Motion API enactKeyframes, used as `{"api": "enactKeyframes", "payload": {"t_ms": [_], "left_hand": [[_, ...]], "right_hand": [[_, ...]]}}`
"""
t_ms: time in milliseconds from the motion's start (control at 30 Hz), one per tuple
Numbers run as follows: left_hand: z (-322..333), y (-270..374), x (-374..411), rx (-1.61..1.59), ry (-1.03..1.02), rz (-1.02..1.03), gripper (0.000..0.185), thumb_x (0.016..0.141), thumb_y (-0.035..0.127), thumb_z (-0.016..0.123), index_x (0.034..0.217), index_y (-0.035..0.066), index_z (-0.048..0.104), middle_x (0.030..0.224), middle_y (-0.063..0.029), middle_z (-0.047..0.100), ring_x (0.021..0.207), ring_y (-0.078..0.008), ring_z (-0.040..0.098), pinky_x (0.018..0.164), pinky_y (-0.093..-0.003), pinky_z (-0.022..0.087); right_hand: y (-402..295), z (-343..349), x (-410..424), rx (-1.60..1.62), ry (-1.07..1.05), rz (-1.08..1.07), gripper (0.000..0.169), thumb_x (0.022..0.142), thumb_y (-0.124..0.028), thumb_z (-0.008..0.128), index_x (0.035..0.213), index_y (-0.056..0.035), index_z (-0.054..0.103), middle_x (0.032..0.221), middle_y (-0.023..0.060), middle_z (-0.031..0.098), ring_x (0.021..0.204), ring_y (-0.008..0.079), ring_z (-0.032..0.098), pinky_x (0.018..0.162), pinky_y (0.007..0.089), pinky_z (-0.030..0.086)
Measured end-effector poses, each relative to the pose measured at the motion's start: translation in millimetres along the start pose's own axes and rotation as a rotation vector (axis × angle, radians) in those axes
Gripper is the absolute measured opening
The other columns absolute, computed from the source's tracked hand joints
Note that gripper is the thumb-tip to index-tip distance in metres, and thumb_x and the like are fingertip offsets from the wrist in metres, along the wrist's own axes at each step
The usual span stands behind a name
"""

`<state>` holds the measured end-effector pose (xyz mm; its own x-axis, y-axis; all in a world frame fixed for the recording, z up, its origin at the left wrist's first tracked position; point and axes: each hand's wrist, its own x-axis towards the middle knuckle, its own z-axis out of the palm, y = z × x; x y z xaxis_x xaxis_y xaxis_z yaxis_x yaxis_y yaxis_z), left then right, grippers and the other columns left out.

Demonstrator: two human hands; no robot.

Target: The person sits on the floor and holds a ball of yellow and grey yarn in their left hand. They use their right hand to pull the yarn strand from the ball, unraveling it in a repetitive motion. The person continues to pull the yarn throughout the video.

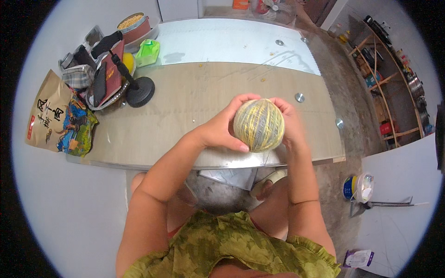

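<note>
Both my hands hold a round ball of yellow and grey yarn [259, 125] above the near part of the table [167, 121]. My left hand [226, 127] cups its left side, the thumb lying along the lower edge. Around the right side wraps my right hand [290, 120], its fingers at the top right and partly hidden behind the ball. A single strand hangs below the ball toward the table's front edge.
At the table's left stand a black round-based stand [139, 92], a basket [116, 100] with a red booklet, a printed paper bag [52, 118], a green packet [147, 52] and a bowl of yellow beans [130, 22]. A bucket [363, 187] is on the floor at right.
</note>
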<state>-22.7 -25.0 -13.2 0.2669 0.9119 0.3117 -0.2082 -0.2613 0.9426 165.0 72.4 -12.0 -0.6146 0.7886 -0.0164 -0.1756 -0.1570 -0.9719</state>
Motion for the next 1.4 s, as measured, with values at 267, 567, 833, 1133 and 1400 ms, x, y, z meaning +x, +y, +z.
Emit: {"api": "enactKeyframes", "payload": {"t_ms": [267, 567, 833, 1133, 1400], "left_hand": [[-8, 4, 2, -0.233, 0.287, 0.027, 0.111, 0.053, 0.017, 0.089, 0.143, 0.010, 0.023, 0.134, -0.0061, 0.041, 0.126, -0.0200, 0.040, 0.107, -0.0361, 0.034], [-17, -8, 6, 0.122, 0.493, 0.097, 0.098, 0.059, 0.006, 0.084, 0.139, 0.014, 0.028, 0.131, -0.0094, 0.043, 0.120, -0.0218, 0.045, 0.102, -0.0362, 0.040], [-12, -1, 0, 0.342, 0.197, -0.053, 0.101, 0.056, 0.010, 0.086, 0.140, 0.011, 0.030, 0.132, -0.0089, 0.044, 0.123, -0.0195, 0.042, 0.105, -0.0352, 0.034], [-14, 2, 0, -0.129, -0.190, -0.240, 0.111, 0.055, 0.017, 0.088, 0.143, 0.006, 0.023, 0.136, -0.0082, 0.041, 0.127, -0.0191, 0.040, 0.106, -0.0351, 0.033], [-18, -7, -3, -0.358, -0.130, -0.096, 0.111, 0.055, 0.017, 0.087, 0.144, 0.009, 0.021, 0.137, -0.0076, 0.039, 0.128, -0.0202, 0.038, 0.109, -0.0356, 0.030]], "right_hand": [[14, 34, -15, -0.087, 0.000, 0.191, 0.018, 0.093, -0.018, 0.049, 0.084, -0.0061, 0.059, 0.062, -0.0022, 0.050, 0.049, 0.0059, 0.043, 0.041, 0.0212, 0.032], [-19, 57, -64, -0.525, -0.473, 0.100, 0.024, 0.096, -0.024, 0.050, 0.096, -0.0036, 0.062, 0.064, -0.0032, 0.052, 0.055, 0.0042, 0.045, 0.048, 0.0210, 0.036], [-74, 21, -82, -0.350, -0.230, -0.182, 0.019, 0.091, -0.018, 0.058, 0.083, -0.0013, 0.062, 0.066, -0.0013, 0.056, 0.059, 0.0059, 0.047, 0.052, 0.0216, 0.038], [-66, -22, -32, 0.182, 0.050, -0.156, 0.021, 0.094, -0.023, 0.054, 0.085, -0.0044, 0.057, 0.057, -0.0042, 0.039, 0.047, 0.0057, 0.033, 0.043, 0.0219, 0.028], [-18, -6, -1, -0.135, 0.072, 0.082, 0.020, 0.095, -0.026, 0.052, 0.087, -0.0090, 0.060, 0.059, -0.0063, 0.043, 0.050, 0.0042, 0.036, 0.045, 0.0209, 0.029]]}}
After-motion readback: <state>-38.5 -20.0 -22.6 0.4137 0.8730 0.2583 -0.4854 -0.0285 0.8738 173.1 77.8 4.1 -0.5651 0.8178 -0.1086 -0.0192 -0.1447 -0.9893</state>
